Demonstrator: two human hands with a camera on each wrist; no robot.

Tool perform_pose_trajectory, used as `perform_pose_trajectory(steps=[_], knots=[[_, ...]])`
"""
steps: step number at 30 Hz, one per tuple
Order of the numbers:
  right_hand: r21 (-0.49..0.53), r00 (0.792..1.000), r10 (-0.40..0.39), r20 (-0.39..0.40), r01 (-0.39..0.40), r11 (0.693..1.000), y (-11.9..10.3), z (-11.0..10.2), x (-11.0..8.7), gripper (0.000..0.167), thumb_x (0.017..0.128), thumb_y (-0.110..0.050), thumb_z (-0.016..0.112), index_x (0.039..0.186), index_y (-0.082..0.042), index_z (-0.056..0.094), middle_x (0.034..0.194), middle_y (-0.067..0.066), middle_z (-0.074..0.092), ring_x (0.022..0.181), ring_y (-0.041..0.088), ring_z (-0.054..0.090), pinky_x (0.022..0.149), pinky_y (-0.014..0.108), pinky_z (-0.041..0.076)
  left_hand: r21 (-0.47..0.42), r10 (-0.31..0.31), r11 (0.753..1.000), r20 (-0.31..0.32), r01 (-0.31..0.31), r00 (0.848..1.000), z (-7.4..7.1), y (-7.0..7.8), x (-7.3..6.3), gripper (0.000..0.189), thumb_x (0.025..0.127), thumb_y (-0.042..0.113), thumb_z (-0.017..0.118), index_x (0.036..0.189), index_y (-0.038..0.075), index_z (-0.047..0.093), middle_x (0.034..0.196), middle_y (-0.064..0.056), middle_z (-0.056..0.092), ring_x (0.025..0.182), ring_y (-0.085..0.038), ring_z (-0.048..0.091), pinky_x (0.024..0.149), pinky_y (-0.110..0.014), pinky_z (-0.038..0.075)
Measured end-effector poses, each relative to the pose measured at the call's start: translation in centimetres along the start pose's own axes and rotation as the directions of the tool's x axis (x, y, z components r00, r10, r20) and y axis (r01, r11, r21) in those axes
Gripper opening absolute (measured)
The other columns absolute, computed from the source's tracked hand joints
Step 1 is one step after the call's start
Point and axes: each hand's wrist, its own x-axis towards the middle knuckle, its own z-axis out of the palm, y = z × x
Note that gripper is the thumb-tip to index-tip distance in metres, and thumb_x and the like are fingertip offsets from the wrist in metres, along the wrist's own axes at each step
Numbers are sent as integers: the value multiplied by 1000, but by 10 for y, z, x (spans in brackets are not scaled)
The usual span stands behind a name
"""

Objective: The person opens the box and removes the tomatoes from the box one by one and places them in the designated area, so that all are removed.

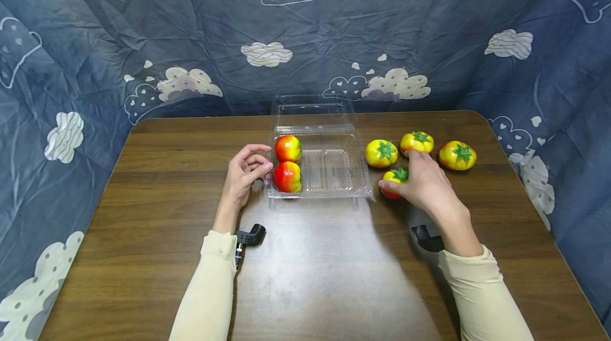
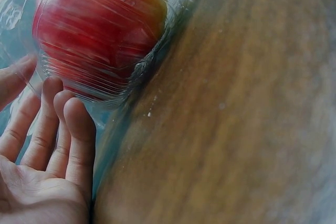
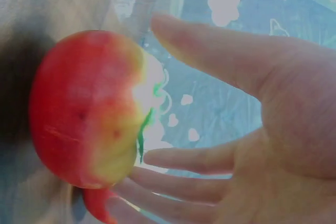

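Observation:
A clear plastic clamshell box (image 1: 329, 171) lies with its lid (image 1: 312, 113) folded back. Along its left side sit two red-and-yellow round fruits, one behind (image 1: 288, 148) and one in front (image 1: 287, 177). My left hand (image 1: 246, 174) holds the box's left rim, thumb on one side and fingertips on the other; the front fruit (image 2: 100, 30) shows through the plastic in the left wrist view. My right hand (image 1: 427, 182) reaches over a toy tomato (image 3: 84, 111) with a green leafy top, thumb and fingers spread around it. In the right wrist view the thumb stands apart from the tomato.
Three more toy tomatoes lie right of the box: a left one (image 1: 381, 154), a middle one (image 1: 417, 142) close to my right fingers, and a right one (image 1: 457, 155). The wooden table (image 1: 305, 256) ends at a cloud-patterned cloth (image 1: 229, 28) behind.

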Motion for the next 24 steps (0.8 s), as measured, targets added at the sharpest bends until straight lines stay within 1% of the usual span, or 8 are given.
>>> perform_pose_trajectory(steps=[6,9,14,18,24], knots=[[40,991,-49,-122,54,998,-5,-2,-1,85,89,-37,84,144,15,44,143,37,47,132,53,46,117,71,34,-6,7,1000,10,-7,1000,-1,-1,1,40,91,-15,67,130,-15,56,81,-4,71,57,-17,61,53,-24,57],[68,981,-75,-178,88,994,-10,0,-1,81,90,-33,84,144,13,45,145,35,47,134,52,44,117,71,35,-5,9,1000,17,-8,1000,-2,-1,1,39,92,-15,67,129,-15,56,82,-4,71,58,-15,61,53,-23,57],[111,959,-114,-260,147,983,-22,2,0,80,89,-29,84,145,13,46,152,33,43,141,51,42,117,70,36,-6,6,1000,14,-6,1000,-2,-2,1,41,92,-15,67,130,-16,55,81,-4,71,57,-14,61,53,-23,57],[133,950,-142,-279,185,974,-32,5,1,80,89,-28,84,147,13,46,156,31,40,145,50,40,118,69,36,-1,2,1000,8,-2,1000,-1,-1,0,41,92,-16,67,131,-16,55,81,-5,70,56,-15,61,52,-24,56],[152,945,-188,-268,234,960,-46,12,6,79,89,-28,83,147,12,46,155,30,43,145,48,41,121,65,35,8,5,1000,7,-5,1000,-1,0,0,41,92,-15,68,131,-14,57,81,-4,71,57,-18,60,53,-25,57]])
